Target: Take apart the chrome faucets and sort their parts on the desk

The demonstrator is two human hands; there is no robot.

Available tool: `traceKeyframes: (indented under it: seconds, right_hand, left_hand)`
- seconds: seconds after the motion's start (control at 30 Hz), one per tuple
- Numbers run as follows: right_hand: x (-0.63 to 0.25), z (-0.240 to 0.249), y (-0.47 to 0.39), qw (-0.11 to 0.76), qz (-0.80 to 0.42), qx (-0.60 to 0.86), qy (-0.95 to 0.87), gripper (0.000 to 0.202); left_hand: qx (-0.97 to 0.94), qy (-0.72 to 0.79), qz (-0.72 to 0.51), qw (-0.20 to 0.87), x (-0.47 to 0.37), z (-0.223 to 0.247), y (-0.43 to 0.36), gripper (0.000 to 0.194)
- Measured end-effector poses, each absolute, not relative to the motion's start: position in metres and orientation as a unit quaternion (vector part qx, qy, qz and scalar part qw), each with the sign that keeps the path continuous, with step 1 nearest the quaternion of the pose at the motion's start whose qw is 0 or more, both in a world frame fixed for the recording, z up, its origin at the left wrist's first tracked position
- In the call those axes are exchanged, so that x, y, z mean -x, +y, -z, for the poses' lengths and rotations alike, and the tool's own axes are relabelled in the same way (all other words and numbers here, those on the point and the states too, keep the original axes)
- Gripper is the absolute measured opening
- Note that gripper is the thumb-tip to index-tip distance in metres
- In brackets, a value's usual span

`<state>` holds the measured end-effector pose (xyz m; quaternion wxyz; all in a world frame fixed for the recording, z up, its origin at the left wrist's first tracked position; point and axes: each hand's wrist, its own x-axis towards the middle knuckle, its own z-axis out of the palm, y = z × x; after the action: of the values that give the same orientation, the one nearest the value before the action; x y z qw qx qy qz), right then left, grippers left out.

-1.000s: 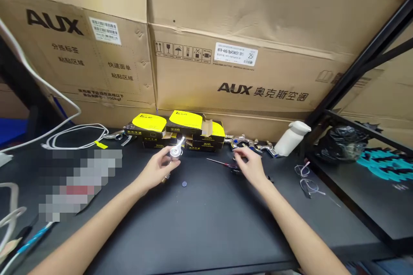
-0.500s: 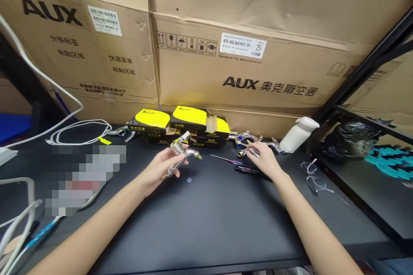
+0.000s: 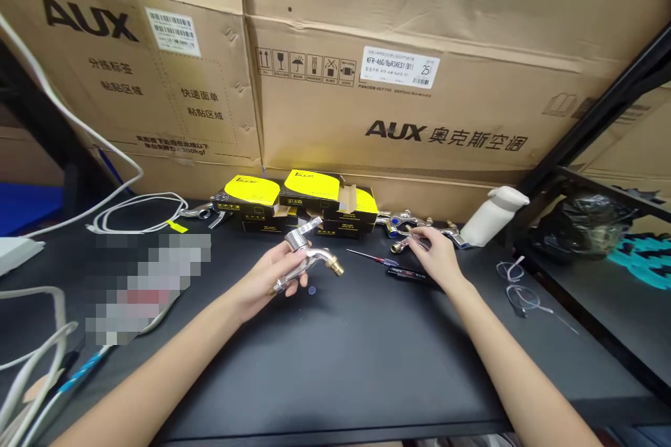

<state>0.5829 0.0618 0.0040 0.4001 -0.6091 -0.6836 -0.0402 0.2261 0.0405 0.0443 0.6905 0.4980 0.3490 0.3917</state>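
A chrome faucet (image 3: 307, 258) with a brass tip and a raised lever is gripped in my left hand (image 3: 267, 276), its spout pointing right. My right hand (image 3: 435, 255) is over a small chrome piece (image 3: 399, 246) at the right, thumb and fingers bent around its far end; whether they are closed on it is hard to see. A screwdriver (image 3: 380, 260) and a black marker (image 3: 406, 273) lie just in front of that piece. Close to my left fingertips, a small blue disc (image 3: 312, 290) rests on the black table (image 3: 335, 377).
Black and yellow boxes (image 3: 312, 185) are stacked at the back before large cartons (image 3: 409, 105). More chrome faucets (image 3: 391, 223) lie behind my right hand, beside a white bottle (image 3: 493, 216). Clear ties (image 3: 521, 297) lie right; white cables (image 3: 131, 213) lie left.
The faucet in my left hand has turned, so its spout and brass tip reach further right. My right hand has lifted slightly and its fingers have shifted at the chrome piece. The view has moved slightly.
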Motion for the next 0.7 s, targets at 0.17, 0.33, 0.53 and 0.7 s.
traceKeyframes:
  seconds: [0.17,0.33,0.53,0.7]
  right_hand:
    - [-0.529,-0.016,0.039,0.514,-0.13,0.552,-0.644,0.025]
    - [-0.466,-0.023,0.013,0.353,-0.677,0.387,-0.517,0.054]
    - [-0.437,-0.026,0.008,0.363,-0.754,0.316,-0.446,0.047]
    - [-0.423,-0.02,0.013,0.457,-0.703,0.32,-0.441,0.046]
  left_hand:
    - [-0.502,0.34,-0.389,0.693,-0.23,-0.044,0.037,0.027]
    - [-0.498,0.292,-0.37,0.728,-0.239,-0.038,0.027,0.03]
    - [-0.551,0.294,-0.403,0.669,-0.246,-0.031,0.021,0.027]
    - [-0.592,0.322,-0.439,0.594,-0.244,-0.031,0.026,0.025]
